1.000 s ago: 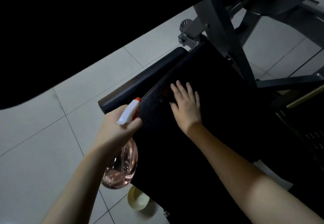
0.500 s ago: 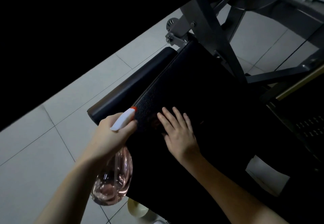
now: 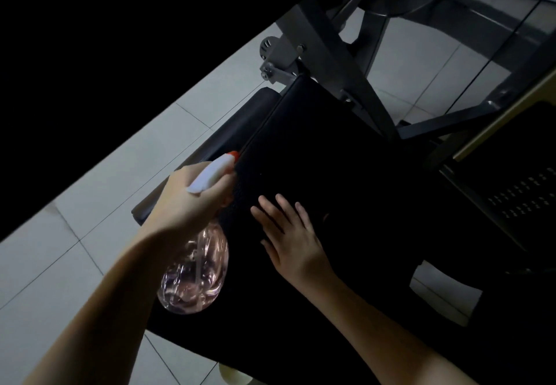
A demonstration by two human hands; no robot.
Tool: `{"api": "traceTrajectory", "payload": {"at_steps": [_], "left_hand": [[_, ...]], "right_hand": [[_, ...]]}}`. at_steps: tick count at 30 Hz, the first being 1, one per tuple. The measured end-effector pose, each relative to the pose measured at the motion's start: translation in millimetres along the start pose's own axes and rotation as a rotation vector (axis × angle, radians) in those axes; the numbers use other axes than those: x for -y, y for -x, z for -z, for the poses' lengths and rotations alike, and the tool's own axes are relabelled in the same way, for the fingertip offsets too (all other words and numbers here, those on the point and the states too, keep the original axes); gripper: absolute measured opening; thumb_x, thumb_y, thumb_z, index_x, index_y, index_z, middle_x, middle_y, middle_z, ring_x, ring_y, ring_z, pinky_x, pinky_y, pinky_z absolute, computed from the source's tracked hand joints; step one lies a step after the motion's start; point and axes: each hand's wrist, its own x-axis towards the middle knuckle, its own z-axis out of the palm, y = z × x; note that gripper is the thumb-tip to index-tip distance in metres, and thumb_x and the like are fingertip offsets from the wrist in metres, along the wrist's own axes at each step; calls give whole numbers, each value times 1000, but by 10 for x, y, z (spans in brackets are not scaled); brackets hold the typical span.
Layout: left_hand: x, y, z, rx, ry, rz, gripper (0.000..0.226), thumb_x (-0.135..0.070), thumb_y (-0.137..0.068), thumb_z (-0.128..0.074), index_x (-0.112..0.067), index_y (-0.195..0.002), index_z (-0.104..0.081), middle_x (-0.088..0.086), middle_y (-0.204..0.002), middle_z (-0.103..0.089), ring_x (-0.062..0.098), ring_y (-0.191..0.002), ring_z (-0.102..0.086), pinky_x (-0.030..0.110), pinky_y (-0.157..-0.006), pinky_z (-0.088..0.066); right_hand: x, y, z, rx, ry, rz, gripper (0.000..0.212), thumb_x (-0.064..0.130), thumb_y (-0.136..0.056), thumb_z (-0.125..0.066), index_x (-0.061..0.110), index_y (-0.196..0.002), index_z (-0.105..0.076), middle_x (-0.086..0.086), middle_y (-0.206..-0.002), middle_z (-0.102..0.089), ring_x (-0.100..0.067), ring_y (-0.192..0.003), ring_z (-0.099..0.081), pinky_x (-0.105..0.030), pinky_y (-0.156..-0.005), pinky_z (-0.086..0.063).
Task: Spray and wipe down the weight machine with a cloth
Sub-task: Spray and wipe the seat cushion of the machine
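Over the weight machine's black pad point(image 3: 331, 174), the right hand point(image 3: 293, 240) is sliding nearer than a second ago, fingers straight and pressing flat; any cloth beneath is too dark to tell. The left hand point(image 3: 192, 201) is clasping the spray bottle point(image 3: 195, 276) at the pad's left edge. Wiping seems to be running, and the next stroke is calling for unwiped pad.

- The bottle point(image 3: 195, 276), at the left edge of the pad, is clear, glossy plastic; its spray head point(image 3: 210, 175) is matt white plastic.
- The pad point(image 3: 331, 159) is black and matt, with a fine grained, leather-like skin.
- The frame point(image 3: 340, 68) behind the pad is grey metal with a dull sheen.
- The floor tiles point(image 3: 105, 189) left of the pad are pale, smooth and slightly glossy.
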Motion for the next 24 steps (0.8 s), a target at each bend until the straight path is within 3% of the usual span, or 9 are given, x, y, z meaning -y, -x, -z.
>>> {"api": "traceTrajectory", "payload": {"at_steps": [3, 8, 13, 18, 22, 24], "left_hand": [[-47, -79, -30, 32, 3, 25, 39, -58, -68, -56, -20, -76, -61, 5, -65, -64, 11, -54, -52, 33, -54, -38], [-148, -147, -75, 50, 51, -66, 41, -52, -75, -52, -13, -67, -59, 10, -57, -54, 17, -52, -50, 31, -52, -36], [-89, -185, -76, 46, -11, -73, 53, -57, -74, -49, -4, -75, -51, 14, -64, -53, 16, -56, -50, 27, -50, -36], [18, -128, -12, 50, -81, -64, 51, -56, -72, -50, -9, -90, -59, 22, -84, -57, 37, -75, -56, 36, -58, -38], [-55, -69, -27, -10, -62, -52, 48, -50, -67, -58, -8, -90, -59, 21, -84, -57, 17, -64, -48, 35, -61, -41], [-94, -41, -12, -7, -40, -29, 25, -43, -69, -60, -26, -88, -61, 10, -88, -58, 15, -68, -51, 35, -67, -44]], "right_hand": [[-3, -4, 0, 18, 21, 2, 56, 36, -89, -39, 23, -143, -29, 0, -149, -37, -26, -136, -36, -48, -110, -29], [13, -5, 12, 20, 15, -9, 57, 36, -88, -41, 24, -143, -30, 0, -149, -38, -25, -136, -36, -46, -111, -28], [20, -24, 19, 39, 63, -17, 56, 38, -87, -36, 24, -141, -32, 1, -147, -40, -24, -135, -38, -45, -109, -30], [9, -41, -17, 55, 82, -31, 56, 42, -88, -34, 24, -141, -31, 1, -147, -41, -23, -135, -30, -43, -109, -20], [-63, -56, 29, 59, 99, 67, 58, 47, -87, -35, 23, -140, -33, -1, -147, -41, -25, -136, -28, -41, -110, -18], [-178, -166, 67, 41, 100, 133, 56, 42, -85, -38, 21, -137, -40, -1, -145, -44, -26, -136, -30, -41, -110, -21]]}}
